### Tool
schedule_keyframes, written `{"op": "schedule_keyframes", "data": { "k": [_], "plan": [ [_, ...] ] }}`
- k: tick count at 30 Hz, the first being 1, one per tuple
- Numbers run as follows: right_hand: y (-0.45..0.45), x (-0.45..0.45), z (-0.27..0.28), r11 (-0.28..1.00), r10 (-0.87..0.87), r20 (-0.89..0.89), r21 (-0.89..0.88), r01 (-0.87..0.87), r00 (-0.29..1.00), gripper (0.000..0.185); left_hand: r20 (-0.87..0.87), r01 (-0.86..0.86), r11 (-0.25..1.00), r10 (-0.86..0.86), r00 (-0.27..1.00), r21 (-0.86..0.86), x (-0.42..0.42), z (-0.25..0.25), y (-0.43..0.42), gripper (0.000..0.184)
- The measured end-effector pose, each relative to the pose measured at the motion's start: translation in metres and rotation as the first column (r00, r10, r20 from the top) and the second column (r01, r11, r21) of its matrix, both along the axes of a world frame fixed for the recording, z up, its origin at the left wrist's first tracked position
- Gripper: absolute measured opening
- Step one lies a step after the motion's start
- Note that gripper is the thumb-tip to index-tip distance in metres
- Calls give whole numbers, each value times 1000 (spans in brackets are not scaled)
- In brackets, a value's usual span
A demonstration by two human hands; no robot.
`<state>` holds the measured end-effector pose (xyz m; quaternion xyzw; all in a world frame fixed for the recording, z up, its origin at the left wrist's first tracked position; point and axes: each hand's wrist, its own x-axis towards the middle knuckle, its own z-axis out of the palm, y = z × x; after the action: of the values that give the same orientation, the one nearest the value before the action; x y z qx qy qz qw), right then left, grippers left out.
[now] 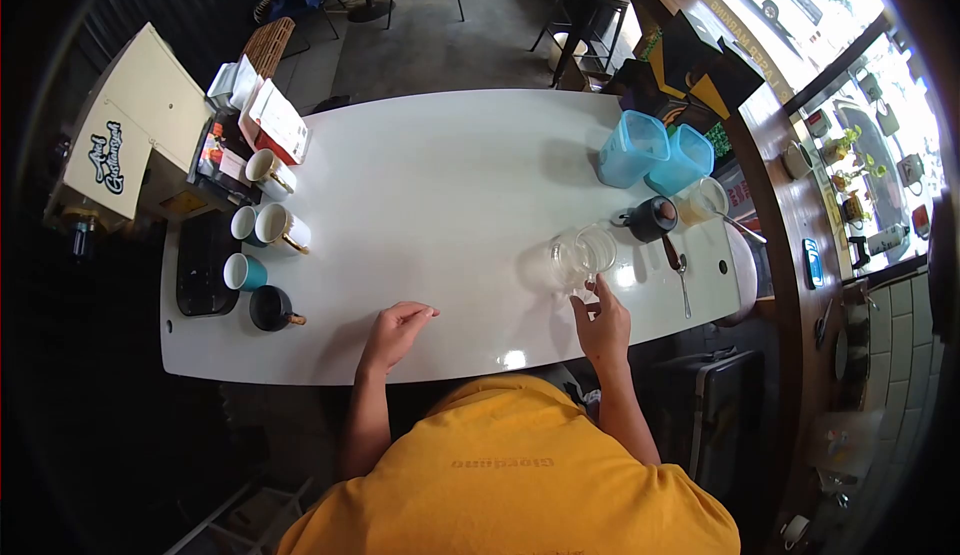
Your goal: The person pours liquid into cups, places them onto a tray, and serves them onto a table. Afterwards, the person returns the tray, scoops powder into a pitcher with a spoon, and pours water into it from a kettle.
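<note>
My left hand (396,331) is over the near part of the white table (420,205), its fingers curled and pressed together with nothing seen in them. To the right, my right hand (603,323) reaches to a clear glass mug (570,263), fingertips at its handle and thumb apart from the fingers. Another clear glass (599,245) sits right against that mug; their outlines overlap. Just beyond them stand a dark mug (652,219) and a clear container with tan contents (700,202). A spoon (684,283) lies to the right of my right hand.
Two light-blue plastic containers (632,150) stand at the far right. Along the left edge are white mugs (283,229), a teal cup (246,272), a black mug (272,309) and a black tray (207,265). A wooden counter (775,155) runs along the right.
</note>
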<state>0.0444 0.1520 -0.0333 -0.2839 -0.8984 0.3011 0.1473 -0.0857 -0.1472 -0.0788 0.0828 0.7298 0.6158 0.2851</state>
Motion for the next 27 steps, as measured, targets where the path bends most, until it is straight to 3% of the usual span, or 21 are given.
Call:
{"op": "schedule_keyframes", "data": {
  "k": [6,12,17,19,22,25,26,27],
  "plan": [
    [4,11,0,997,-61,-31,52,63,998,50,36,27,1000,-26,999,-17,-5,-9,8,21],
    [39,21,22,972,-235,-271,-87,220,933,24,38,23,1000,-22,999,-20,-12,-2,25,22],
    [109,9,28,953,-300,-493,-180,242,816,19,-15,-63,997,62,998,-40,-1,19,60,23],
    [138,4,38,911,-380,-513,-354,214,770,19,-33,-102,989,99,995,-107,8,28,76,25],
    [183,1,45,859,-466,-576,-475,188,672,17,23,-99,990,102,995,-97,25,38,107,29],
    [230,7,33,688,-623,-529,-720,83,576,27,24,-82,984,87,996,-157,35,39,138,33],
    [240,9,30,615,-683,-480,-785,79,551,38,16,-95,983,99,995,-160,38,40,149,33],
    [249,10,26,611,-680,-479,-788,69,555,38,21,-97,986,101,995,-139,42,41,160,34]
  ]
}}
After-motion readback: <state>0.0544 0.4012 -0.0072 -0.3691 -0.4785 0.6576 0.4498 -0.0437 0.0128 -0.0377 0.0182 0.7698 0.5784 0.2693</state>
